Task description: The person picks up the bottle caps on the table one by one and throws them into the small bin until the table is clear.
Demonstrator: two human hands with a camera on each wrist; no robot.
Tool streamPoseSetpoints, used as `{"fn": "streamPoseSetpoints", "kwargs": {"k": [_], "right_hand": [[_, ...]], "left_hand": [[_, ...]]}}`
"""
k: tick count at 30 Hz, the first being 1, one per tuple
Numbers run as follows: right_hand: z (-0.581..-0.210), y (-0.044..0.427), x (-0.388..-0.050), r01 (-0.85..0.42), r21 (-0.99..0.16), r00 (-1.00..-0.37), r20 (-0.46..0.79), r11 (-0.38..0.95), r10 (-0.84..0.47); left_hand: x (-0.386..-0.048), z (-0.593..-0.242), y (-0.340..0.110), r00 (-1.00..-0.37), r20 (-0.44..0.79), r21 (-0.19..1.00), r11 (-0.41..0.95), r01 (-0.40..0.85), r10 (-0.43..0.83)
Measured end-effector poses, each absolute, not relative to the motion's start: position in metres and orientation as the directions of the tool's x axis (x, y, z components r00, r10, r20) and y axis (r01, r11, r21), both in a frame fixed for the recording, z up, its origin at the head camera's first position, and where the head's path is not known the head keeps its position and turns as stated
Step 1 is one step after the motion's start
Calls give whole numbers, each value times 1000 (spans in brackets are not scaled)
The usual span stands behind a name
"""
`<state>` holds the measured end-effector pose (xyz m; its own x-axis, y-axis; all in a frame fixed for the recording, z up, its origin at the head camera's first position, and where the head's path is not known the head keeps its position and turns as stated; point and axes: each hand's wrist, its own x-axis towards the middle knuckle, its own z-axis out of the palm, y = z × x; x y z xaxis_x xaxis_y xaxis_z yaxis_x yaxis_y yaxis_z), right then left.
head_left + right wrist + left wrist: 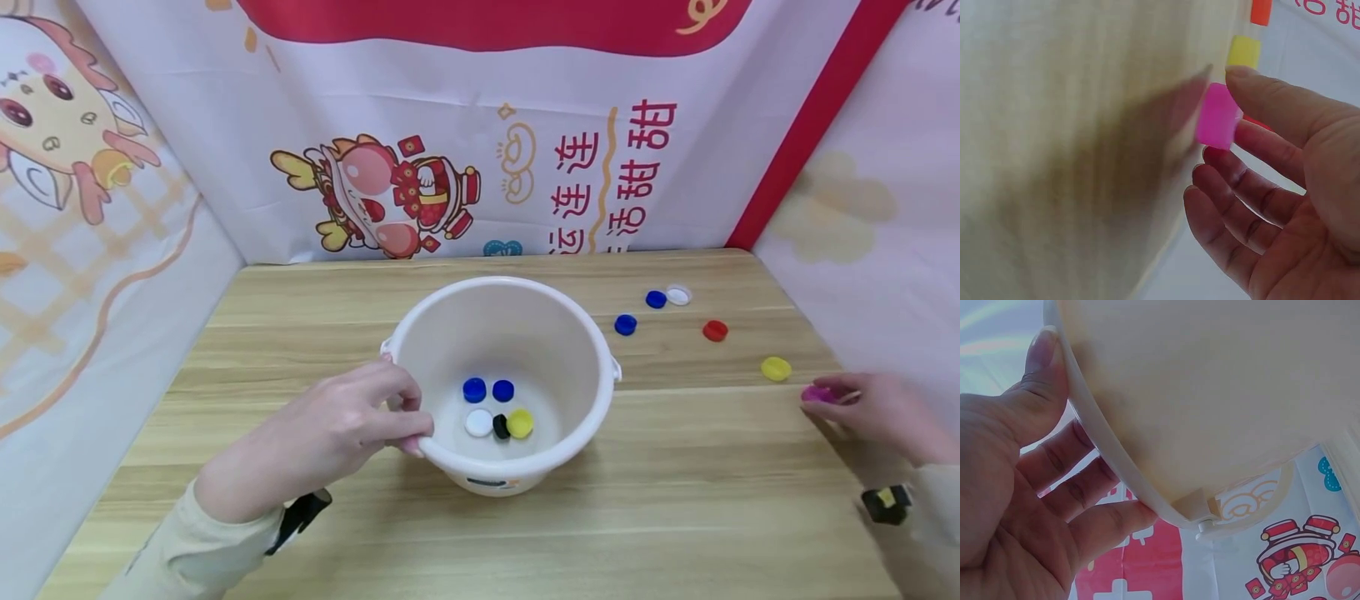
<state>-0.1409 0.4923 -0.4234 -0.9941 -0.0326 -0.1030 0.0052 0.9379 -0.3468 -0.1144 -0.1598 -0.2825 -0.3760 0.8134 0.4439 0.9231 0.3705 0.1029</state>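
Observation:
A white bucket [502, 467] stands upright on the wooden table. Inside it lie several bottle caps: two blue caps [474, 389], a white cap [478, 422], a black cap [501, 427] and a yellow cap [520, 423]. My left hand [360, 412] grips the bucket's rim on its left side, thumb on one side of the wall and fingers on the other; the rim [1100, 428] crosses the left wrist view. At the table's right edge my right hand [885, 412] pinches a pink bottle cap [1217, 117] between thumb and fingers. Its other fingers are loosely bent.
Right of the bucket lie two more blue caps [626, 325], a white cap [678, 294], a red cap [715, 331] and a yellow cap [776, 368]. Printed cloth walls [480, 150] border the table [675, 500] at the back and sides.

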Motion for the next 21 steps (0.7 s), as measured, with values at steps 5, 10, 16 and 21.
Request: {"fn": "streamPoseSetpoints", "kwargs": {"k": [5,10,16,21], "right_hand": [[-431,493,-141,7,-345,-998,-61,938,-15],[-433,492,-139,-5,-359,-1000,-17,933,-12],[-427,486,-136,-29,-379,-999,26,925,-21],[-412,475,-136,-5,-380,-1000,7,925,-3]], "left_hand": [[-114,-283,-160,-380,441,101,376,921,813],[-114,-283,-160,-387,440,103,382,918,811],[-114,-283,-160,-383,445,103,379,920,809],[-114,-283,-160,-387,440,104,382,918,810]]}}
